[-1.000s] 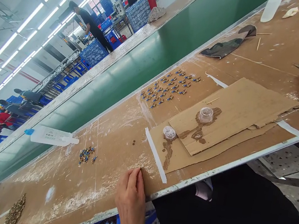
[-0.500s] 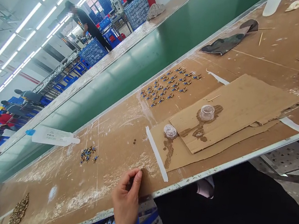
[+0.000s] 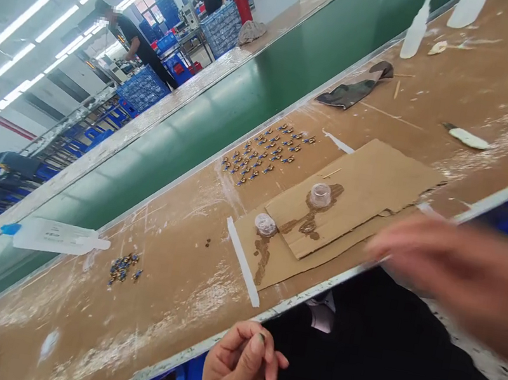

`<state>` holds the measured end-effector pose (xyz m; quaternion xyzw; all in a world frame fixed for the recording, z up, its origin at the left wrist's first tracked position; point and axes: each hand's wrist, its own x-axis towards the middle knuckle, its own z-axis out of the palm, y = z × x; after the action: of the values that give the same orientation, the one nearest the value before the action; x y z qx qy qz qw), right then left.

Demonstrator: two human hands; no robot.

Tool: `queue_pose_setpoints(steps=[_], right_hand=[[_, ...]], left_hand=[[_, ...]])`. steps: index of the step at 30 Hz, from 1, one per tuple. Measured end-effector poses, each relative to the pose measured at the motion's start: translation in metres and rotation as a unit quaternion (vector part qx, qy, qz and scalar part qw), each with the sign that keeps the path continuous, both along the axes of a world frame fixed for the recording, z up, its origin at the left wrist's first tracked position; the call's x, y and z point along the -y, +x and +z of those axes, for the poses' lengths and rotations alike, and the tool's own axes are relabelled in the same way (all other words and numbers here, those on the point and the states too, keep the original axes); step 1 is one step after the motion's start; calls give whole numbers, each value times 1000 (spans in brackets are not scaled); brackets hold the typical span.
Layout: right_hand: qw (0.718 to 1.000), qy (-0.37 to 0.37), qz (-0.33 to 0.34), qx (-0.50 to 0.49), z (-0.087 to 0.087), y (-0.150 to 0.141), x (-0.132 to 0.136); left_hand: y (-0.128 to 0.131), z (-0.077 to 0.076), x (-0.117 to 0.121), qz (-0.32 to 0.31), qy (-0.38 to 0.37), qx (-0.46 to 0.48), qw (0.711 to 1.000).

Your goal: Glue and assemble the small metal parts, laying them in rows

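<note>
At the table's front edge is my left hand (image 3: pixel 241 365), thumb and forefinger pinched together. A tiny dark speck shows at the thumb tip, too small to name. My right hand (image 3: pixel 444 265) is smeared by motion over the front edge, right of the cardboard; its fingers cannot be made out. A small knife (image 3: pixel 469 137) with a pale handle and dark blade lies on the table, apart from both hands. Rows of small blue-and-gold pieces (image 3: pixel 264 153) stand beyond the cardboard sheets (image 3: pixel 360 187). A loose heap of similar pieces (image 3: pixel 122 269) lies to the left.
Two small clear plastic cups (image 3: pixel 321 195) (image 3: pixel 265 224) sit on wet-stained cardboard. A blue-capped bottle (image 3: pixel 56 237) lies left; white bottles (image 3: pixel 414 32) stand at the far right. A dark cloth (image 3: pixel 357 87) rests near the green belt (image 3: pixel 229 102). People work in the background.
My right hand has let go of the knife, leaving it on the table, and swung down towards my body. My left hand has shifted right and off the tabletop, still pinched. The view has turned slightly.
</note>
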<state>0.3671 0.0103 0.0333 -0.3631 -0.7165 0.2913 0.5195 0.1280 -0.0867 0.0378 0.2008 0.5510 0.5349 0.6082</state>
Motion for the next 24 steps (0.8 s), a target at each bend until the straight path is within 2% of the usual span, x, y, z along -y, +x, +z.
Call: queue_pose_setpoints(steps=[1, 3, 4, 6, 9, 16, 20, 24], right_hand=[[997, -15, 77, -14, -2, -16, 9], [964, -78, 245, -63, -9, -43, 21], [941, -119, 305, -91, -12, -53, 25], [913, -163, 361, -101, -17, -65, 28], [900, -175, 391, -85, -20, -67, 26], [896, -152, 411, -73, -20, -64, 21], [899, -140, 410, -69, -16, -67, 21], [890, -166, 415, -91, -19, -69, 20]], left_hand=[[6, -1, 2, -23, -11, 20, 999], [13, -2, 6, -65, -32, 48, 996], [14, -2, 9, -83, -41, 55, 994], [13, -2, 13, -110, -55, 61, 990], [12, -1, 16, -128, -62, 73, 987], [13, -2, 16, -144, -71, 83, 984], [14, -4, 18, -142, -69, 68, 985], [15, -3, 18, -129, -67, 81, 986]])
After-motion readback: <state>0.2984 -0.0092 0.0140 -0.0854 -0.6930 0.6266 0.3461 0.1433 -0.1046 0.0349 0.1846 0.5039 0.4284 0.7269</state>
